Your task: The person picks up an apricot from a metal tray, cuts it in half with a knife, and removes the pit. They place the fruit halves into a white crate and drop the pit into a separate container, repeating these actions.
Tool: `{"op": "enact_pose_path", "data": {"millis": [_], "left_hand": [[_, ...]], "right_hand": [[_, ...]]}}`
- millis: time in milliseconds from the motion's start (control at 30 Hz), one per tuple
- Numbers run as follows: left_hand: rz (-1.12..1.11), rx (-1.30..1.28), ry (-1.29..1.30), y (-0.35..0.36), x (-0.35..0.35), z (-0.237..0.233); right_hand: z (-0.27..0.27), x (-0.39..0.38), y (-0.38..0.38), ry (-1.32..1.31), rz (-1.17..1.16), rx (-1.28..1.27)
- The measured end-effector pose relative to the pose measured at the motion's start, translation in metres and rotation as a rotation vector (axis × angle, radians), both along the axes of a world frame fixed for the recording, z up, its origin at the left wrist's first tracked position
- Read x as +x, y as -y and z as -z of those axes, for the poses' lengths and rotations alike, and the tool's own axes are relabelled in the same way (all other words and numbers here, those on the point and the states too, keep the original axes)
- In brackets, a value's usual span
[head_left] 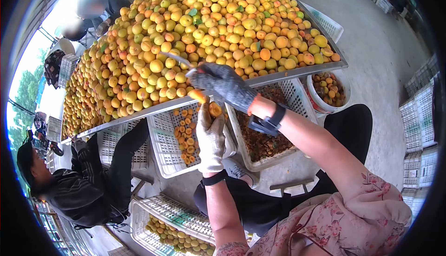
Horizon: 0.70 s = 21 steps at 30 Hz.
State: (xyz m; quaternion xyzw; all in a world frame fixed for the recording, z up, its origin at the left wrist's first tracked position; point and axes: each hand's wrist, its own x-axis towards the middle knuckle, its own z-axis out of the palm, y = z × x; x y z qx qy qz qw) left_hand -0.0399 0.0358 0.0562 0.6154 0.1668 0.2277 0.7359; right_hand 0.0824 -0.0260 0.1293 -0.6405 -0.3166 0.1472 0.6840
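Note:
My left hand [211, 137], in a white knit glove, is closed on an apricot cut into halves [215, 109], with orange flesh showing at the fingertips. Just above it, my right hand [223, 83], in a grey glove, grips a small knife [175, 59] whose blade points to the upper left over the fruit. Whole apricots [186, 37] lie heaped on a metal-edged table [297, 72] beyond both hands. Below my left hand, a white basket [162, 156] holds apricot halves [186, 140].
Beside it, another white crate [255, 165] contains dark brown pieces. A white bucket [349, 86] of apricots stands at the right. At the left sits a co-worker [79, 191]; others are beyond the table. Crates [418, 121] are stacked far right, and a crate [174, 219] of apricots is below.

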Motion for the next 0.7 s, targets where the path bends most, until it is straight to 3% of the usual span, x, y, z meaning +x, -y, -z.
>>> {"op": "enact_pose_path", "data": {"millis": [67, 100, 167, 200, 233, 300, 367, 433, 600, 667, 700], "left_hand": [[-0.002, 0.080, -0.003, 0.000, 0.002, 0.006], [-0.005, 0.078, -0.001, -0.001, 0.001, 0.006], [-0.072, 0.446, -0.022, -0.001, 0.001, 0.005], [-0.176, 0.683, 0.016, -0.001, 0.004, 0.002], [-0.175, 0.681, 0.019, 0.000, 0.002, -0.001], [-0.175, 0.856, -0.090, 0.005, -0.001, -0.013], [-0.218, 0.893, 0.057, 0.011, 0.004, -0.007], [-0.179, 0.974, 0.010, 0.014, 0.001, -0.010], [-0.048, 0.796, -0.076, 0.019, 0.000, -0.002], [0.068, 0.310, -0.017, 0.020, 0.000, 0.005], [0.071, 0.312, -0.014, 0.019, -0.001, 0.000]], "right_hand": [[0.012, 0.009, -0.011, 0.276, 0.117, -0.094], [0.013, 0.007, -0.007, 0.278, 0.114, -0.096], [0.013, 0.004, 0.011, 0.282, 0.138, -0.298], [0.009, 0.003, 0.021, 0.196, 0.048, -0.444], [0.010, 0.002, 0.028, 0.198, 0.050, -0.446], [0.013, -0.003, 0.041, -0.077, -0.156, -0.525], [0.013, -0.011, 0.046, -0.182, -0.200, -0.331], [0.017, -0.010, 0.053, -0.278, -0.199, -0.351], [0.049, -0.012, 0.065, -0.465, -0.150, -0.241], [0.053, -0.013, 0.073, -0.556, -0.164, -0.187], [0.050, -0.011, 0.078, -0.554, -0.160, -0.184]]}}
